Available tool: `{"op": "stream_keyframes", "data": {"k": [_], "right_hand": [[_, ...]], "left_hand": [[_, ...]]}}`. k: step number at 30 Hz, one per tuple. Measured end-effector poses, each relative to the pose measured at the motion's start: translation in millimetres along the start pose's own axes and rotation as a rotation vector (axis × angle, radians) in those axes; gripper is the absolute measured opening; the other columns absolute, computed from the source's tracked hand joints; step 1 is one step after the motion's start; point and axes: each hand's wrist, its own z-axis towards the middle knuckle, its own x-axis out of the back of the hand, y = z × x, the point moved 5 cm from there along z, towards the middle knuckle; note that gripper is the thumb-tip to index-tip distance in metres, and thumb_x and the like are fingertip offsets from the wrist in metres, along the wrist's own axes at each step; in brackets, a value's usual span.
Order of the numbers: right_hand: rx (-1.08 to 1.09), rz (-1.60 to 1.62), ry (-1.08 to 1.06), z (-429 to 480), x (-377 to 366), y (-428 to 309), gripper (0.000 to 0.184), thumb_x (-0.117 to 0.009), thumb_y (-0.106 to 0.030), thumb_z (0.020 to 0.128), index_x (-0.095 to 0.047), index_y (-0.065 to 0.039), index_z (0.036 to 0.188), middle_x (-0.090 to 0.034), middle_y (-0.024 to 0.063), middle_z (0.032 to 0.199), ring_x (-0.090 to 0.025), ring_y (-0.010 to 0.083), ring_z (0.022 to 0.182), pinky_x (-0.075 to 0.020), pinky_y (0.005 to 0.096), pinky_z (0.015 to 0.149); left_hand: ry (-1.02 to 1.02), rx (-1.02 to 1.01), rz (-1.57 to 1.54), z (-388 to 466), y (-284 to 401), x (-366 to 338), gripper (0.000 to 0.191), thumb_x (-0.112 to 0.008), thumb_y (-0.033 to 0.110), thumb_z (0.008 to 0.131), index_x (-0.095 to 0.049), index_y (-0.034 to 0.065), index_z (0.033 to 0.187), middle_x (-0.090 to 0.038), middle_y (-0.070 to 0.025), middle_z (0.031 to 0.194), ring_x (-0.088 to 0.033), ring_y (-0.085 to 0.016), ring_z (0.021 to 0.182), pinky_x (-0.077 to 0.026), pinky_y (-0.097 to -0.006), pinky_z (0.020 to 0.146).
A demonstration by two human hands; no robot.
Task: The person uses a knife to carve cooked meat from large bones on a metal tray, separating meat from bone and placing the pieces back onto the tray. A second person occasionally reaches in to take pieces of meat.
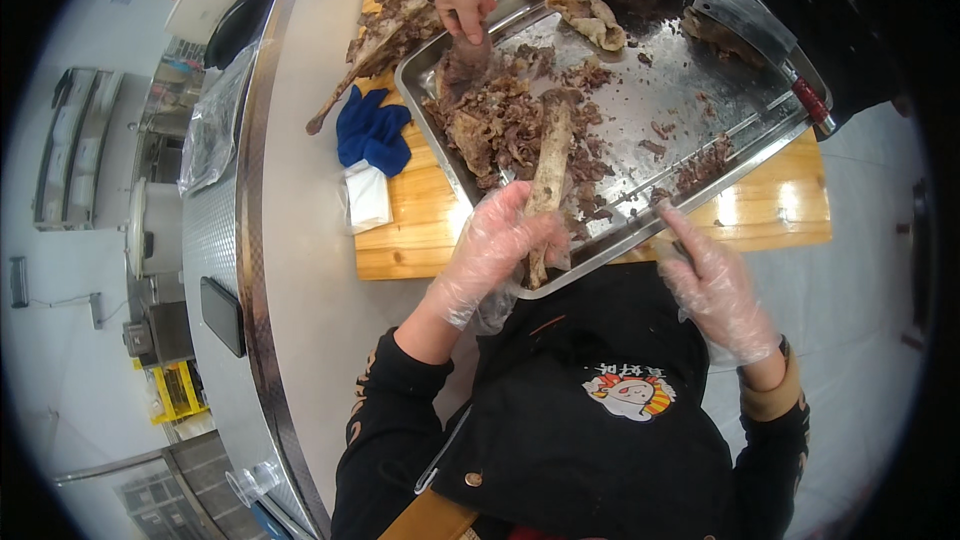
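My left hand (510, 232), in a clear plastic glove, grips the lower end of a long, mostly bare bone (552, 157). The bone stands over the near-left part of a metal tray (626, 198). Shredded cooked meat (499, 123) is heaped beside and behind it. My right hand (709, 270), also gloved, is at the tray's near rim with its index finger stretched out. Its curled fingers hold a small dark tool (681, 249), mostly hidden. Meat scraps (703, 165) lie just beyond that fingertip.
Another person's bare hand (466, 3) holds a meat piece (466, 59) over the tray. A cleaver (746, 18) with a red handle rests at the right rim. A meaty bone (401, 29), blue cloth (371, 131) and white tissues (367, 196) lie left on the wooden table (409, 247).
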Motion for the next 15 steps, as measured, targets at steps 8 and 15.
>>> {"op": "stream_keyframes", "data": {"k": [8,15], "right_hand": [[0.109,-0.630,0.138,9.0,-5.8,-4.9,0.061,-0.078,-0.022,0.089,-0.057,-0.020,0.146,-0.058,0.0107,0.084,-0.064,0.0326,0.073,-0.0523,0.0447,0.064],[0.103,-0.648,0.178,5.5,-2.1,-2.8,0.062,-0.079,-0.024,0.088,-0.057,-0.022,0.146,-0.058,0.0110,0.085,-0.064,0.0323,0.072,-0.0519,0.0444,0.063]], "left_hand": [[0.053,0.031,0.035,-2.5,7.2,-3.9,0.033,-0.061,0.008,0.098,-0.062,-0.0028,0.129,-0.070,-0.0083,0.089,-0.064,-0.014,0.075,-0.052,-0.0281,0.069],[0.165,-0.298,0.772,-4.9,34.2,-1.0,0.037,-0.065,0.017,0.093,-0.070,0.0011,0.126,-0.073,-0.0144,0.081,-0.070,-0.026,0.075,-0.053,-0.0350,0.072]]}}
